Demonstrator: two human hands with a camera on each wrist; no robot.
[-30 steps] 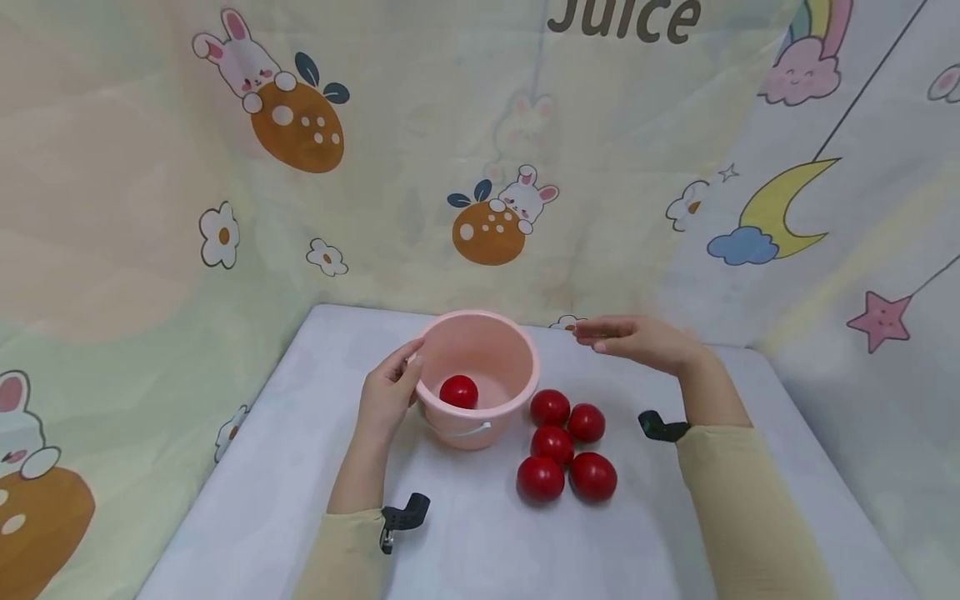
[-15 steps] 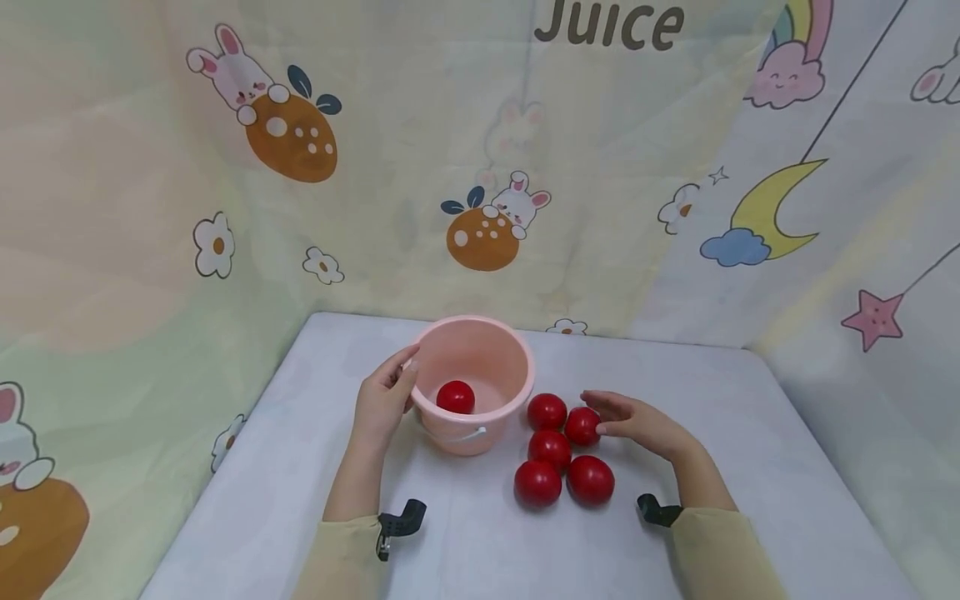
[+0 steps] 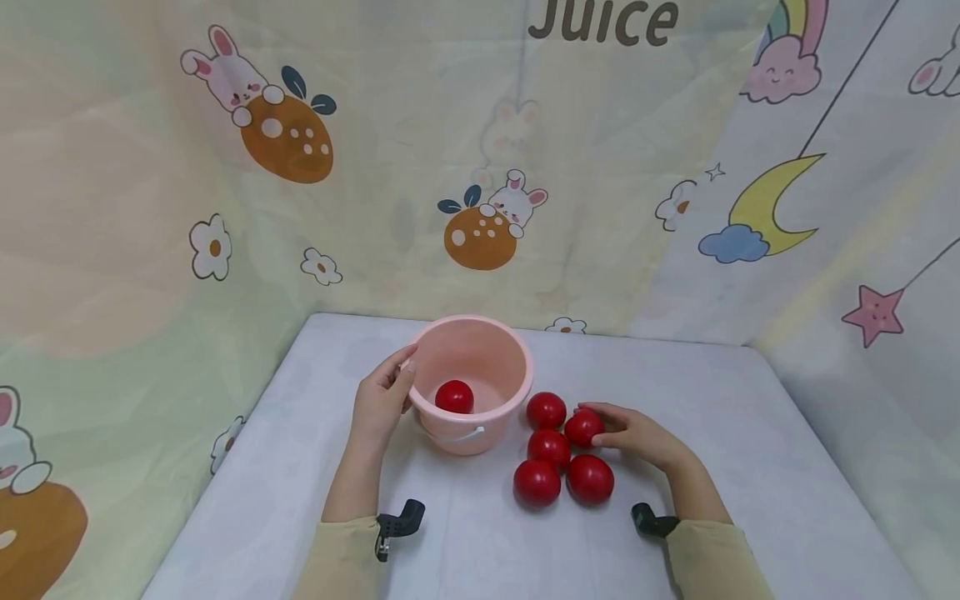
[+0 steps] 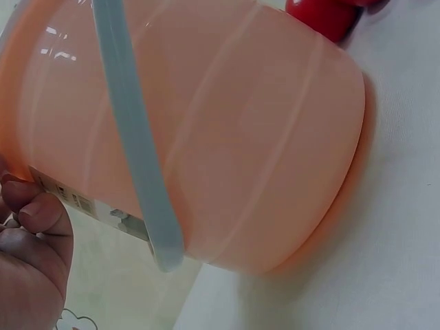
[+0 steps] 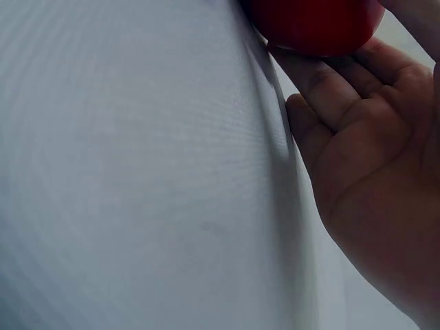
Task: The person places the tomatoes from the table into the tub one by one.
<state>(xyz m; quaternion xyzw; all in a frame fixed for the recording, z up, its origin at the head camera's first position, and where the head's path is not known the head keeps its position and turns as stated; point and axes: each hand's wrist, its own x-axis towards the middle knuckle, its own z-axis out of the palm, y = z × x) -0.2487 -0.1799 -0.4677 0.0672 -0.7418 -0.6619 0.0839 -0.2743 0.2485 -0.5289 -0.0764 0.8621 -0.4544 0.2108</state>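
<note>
A pink bucket (image 3: pixel 468 442) with a pale handle (image 4: pixel 130 117) stands on the white table, and one glossy red ball (image 3: pixel 454 397) lies inside it. At the bucket's left side, my left hand (image 3: pixel 378 404) grips the rim between thumb and fingers. My right hand (image 3: pixel 637 435) has its thumb and fingers round another red ball (image 3: pixel 583 427), which sits at the far right of a cluster. The right wrist view shows the fingers against that red ball (image 5: pixel 316 24), still down at the table surface. Whether they are smooth fruit or plain balls, I cannot tell.
Beside the held ball, several more red balls (image 3: pixel 548 450) sit close together to the right of the bucket. The white tabletop (image 3: pixel 480 542) ends at a patterned cloth backdrop (image 3: pixel 390 200). Each wrist wears a small black camera mount (image 3: pixel 401 518).
My right hand has come down from above the table's far right and closed round the red ball. The left hand stays at the bucket's rim.
</note>
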